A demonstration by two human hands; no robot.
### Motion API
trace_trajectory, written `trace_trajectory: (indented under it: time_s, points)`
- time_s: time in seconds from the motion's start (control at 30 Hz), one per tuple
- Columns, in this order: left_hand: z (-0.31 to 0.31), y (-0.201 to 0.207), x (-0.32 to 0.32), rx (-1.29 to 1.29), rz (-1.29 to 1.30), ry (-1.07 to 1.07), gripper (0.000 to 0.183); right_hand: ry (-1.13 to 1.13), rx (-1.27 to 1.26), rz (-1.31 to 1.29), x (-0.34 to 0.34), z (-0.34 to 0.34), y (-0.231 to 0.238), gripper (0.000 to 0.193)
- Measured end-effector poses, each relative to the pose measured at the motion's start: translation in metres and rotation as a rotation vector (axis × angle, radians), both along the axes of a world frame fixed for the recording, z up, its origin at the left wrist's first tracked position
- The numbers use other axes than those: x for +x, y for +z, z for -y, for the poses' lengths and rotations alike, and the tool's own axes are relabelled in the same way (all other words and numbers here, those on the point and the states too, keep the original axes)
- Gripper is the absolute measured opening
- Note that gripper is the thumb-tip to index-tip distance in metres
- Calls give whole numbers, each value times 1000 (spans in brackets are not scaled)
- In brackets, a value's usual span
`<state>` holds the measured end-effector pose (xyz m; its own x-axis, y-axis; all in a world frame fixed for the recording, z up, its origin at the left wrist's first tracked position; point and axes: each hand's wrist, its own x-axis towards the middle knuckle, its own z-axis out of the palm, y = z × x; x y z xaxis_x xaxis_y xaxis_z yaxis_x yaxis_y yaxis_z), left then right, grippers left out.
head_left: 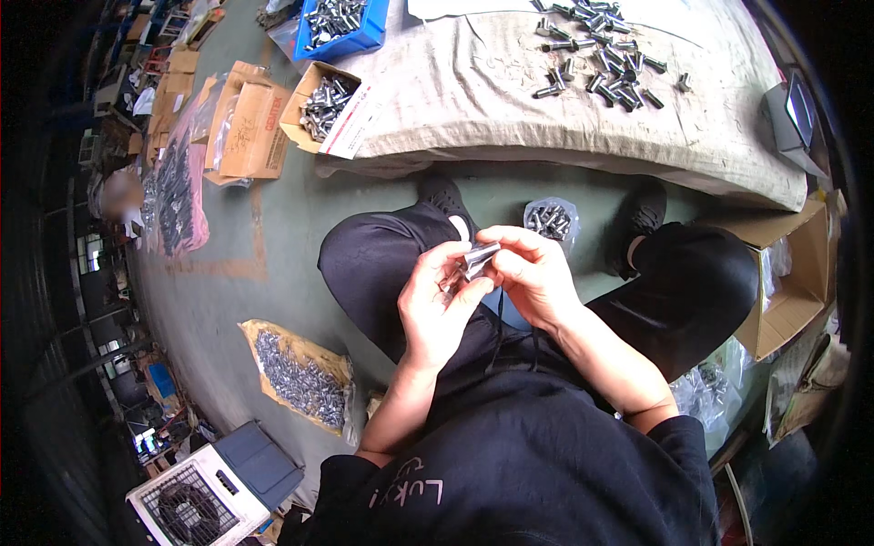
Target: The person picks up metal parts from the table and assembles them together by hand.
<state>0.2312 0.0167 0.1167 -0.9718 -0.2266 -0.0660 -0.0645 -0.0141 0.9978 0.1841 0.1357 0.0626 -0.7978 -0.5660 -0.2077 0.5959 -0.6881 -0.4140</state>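
In front of my lap, my left hand [430, 305] and my right hand [535, 278] meet around a shiny bolt-like metal part [481, 258]. The left fingers and thumb are closed about it, and more bright metal shows within that palm, partly hidden. My right thumb and fingers pinch the part from the other side. Below and beyond the hands, a clear plastic bag [553, 218] of similar metal parts lies on the floor between my feet. Many loose metal bolts [619, 68] are spread over the cloth-covered table [455, 100] ahead of me.
A blue bin [371, 35] and an open carton [300, 123] of bolts stand at the table's left end. Left on the floor are another carton [259, 136], a sheet piled with small parts [300, 378] and a fan unit [196, 496]. An open cardboard box [792, 314] stands right.
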Motion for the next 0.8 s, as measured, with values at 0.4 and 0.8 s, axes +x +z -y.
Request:
trace_trajectory:
  time_s: [0.4, 0.8]
  points:
    - [11, -1, 1, 29, 106, 27, 33, -53, 85, -47, -5, -2, 5, 22]
    - [4, 0, -1, -132, 101, 76, 30, -56, 162, -144, -5, 1, 4, 24]
